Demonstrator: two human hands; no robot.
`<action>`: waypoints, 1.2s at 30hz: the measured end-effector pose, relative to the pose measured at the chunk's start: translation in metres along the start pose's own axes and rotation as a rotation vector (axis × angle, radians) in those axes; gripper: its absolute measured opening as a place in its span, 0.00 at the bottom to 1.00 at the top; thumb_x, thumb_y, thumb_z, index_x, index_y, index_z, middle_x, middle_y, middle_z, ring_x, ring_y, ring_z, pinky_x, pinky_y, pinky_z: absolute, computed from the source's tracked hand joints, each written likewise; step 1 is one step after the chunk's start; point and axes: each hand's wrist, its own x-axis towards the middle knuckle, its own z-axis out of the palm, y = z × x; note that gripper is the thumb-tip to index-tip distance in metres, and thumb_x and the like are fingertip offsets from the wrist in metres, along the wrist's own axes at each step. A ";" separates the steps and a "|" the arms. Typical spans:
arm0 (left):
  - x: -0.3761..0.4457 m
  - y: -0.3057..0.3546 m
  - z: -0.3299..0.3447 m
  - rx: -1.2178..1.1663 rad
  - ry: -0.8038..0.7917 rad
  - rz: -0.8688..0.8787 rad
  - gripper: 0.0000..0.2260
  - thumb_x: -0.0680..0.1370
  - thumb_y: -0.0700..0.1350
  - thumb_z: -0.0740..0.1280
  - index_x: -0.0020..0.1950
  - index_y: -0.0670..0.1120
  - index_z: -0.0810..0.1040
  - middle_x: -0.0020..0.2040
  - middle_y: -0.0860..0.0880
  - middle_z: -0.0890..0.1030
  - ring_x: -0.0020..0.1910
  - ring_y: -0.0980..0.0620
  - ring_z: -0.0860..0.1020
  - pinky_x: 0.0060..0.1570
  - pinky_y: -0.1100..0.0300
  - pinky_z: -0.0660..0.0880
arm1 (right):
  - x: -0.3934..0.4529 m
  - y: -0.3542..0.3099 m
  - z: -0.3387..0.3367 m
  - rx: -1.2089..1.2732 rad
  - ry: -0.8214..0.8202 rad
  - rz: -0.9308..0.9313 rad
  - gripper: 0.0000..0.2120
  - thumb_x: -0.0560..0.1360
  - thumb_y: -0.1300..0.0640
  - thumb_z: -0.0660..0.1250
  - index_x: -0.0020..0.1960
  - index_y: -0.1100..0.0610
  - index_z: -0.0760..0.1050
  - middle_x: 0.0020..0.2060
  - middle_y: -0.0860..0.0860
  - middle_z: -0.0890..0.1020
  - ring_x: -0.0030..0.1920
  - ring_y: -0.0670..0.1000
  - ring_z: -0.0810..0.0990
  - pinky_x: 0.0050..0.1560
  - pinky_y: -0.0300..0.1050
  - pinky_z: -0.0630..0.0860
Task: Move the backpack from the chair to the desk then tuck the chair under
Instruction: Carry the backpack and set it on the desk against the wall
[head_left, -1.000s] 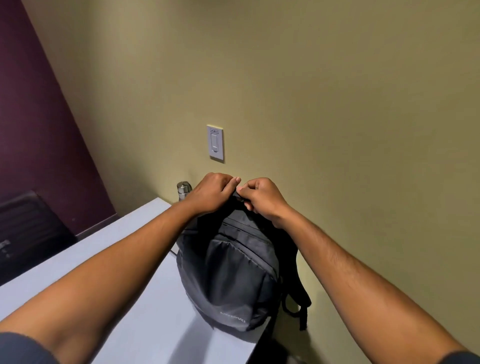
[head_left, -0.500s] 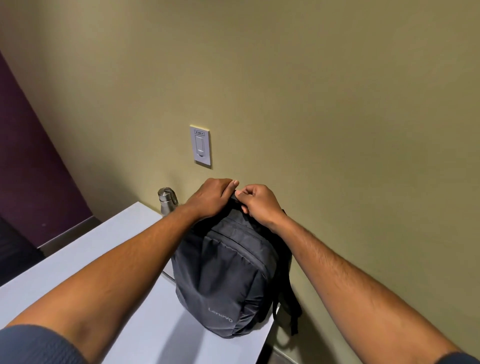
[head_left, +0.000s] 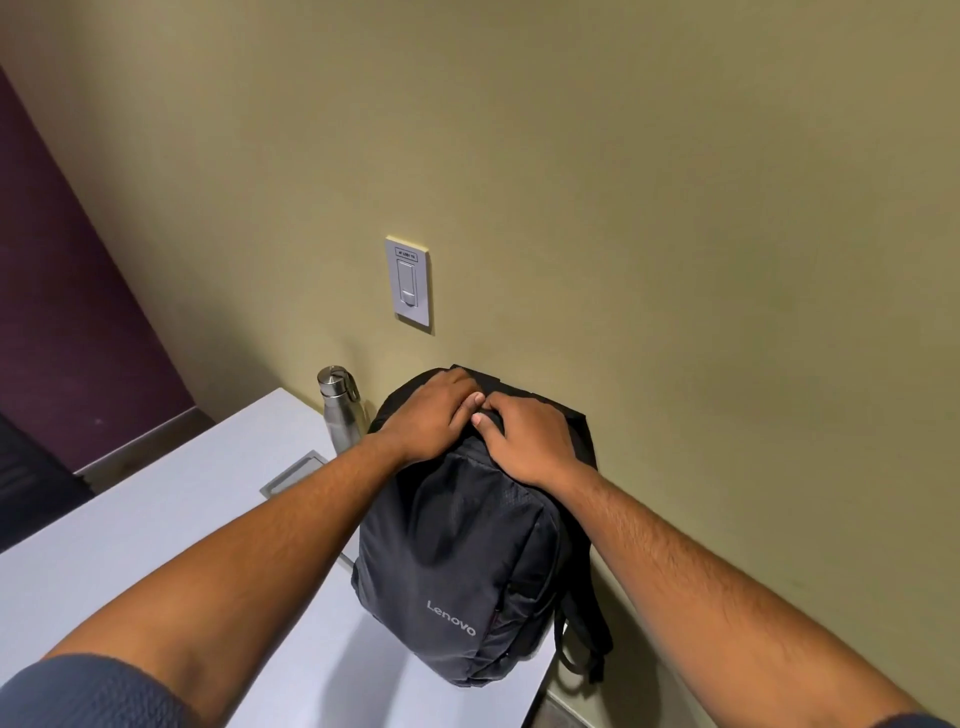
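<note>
Black backpack (head_left: 467, 561) stood on desk (head_left: 156, 519) against wall | left hand (head_left: 431, 421), right hand (head_left: 530, 441) pressed together, flat on its top | bottle (head_left: 340, 410) beside

One backpack (head_left: 467, 561), one desk (head_left: 171, 525), one bottle (head_left: 340, 410), one wall switch (head_left: 409, 280), two hands: left (head_left: 434, 415), right (head_left: 530, 441)

The black Lenovo backpack (head_left: 462, 561) is standing on the table (head_left: 156, 545) at its far right corner, leaning against the olive wall (head_left: 675, 260) and closing off that side. A steel water bottle (head_left: 340, 410) is standing just left of it, leaving only a narrow gap between them. A recessed cable hatch (head_left: 293, 475) is sitting flush nearby. The left stretch of tabletop is lying bare and open to passage.
</note>
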 end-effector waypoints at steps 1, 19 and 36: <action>-0.002 -0.002 0.001 -0.046 0.047 -0.009 0.09 0.85 0.47 0.60 0.54 0.44 0.77 0.51 0.49 0.75 0.51 0.50 0.72 0.57 0.51 0.71 | 0.000 -0.001 0.000 0.008 -0.002 0.005 0.14 0.82 0.42 0.61 0.55 0.49 0.78 0.45 0.50 0.86 0.48 0.57 0.84 0.42 0.51 0.73; -0.153 -0.032 0.117 -0.720 0.568 -1.439 0.33 0.84 0.64 0.52 0.76 0.39 0.67 0.76 0.35 0.68 0.73 0.34 0.68 0.74 0.38 0.64 | -0.024 -0.041 0.003 -0.189 0.000 -0.097 0.32 0.78 0.34 0.64 0.77 0.48 0.66 0.78 0.54 0.67 0.77 0.57 0.64 0.75 0.60 0.64; -0.109 0.001 0.163 -1.458 0.619 -1.728 0.53 0.68 0.83 0.46 0.84 0.52 0.45 0.82 0.47 0.61 0.78 0.38 0.64 0.77 0.33 0.58 | -0.011 -0.021 0.001 -0.233 -0.042 -0.151 0.32 0.78 0.35 0.65 0.77 0.48 0.68 0.79 0.55 0.67 0.78 0.58 0.64 0.77 0.60 0.62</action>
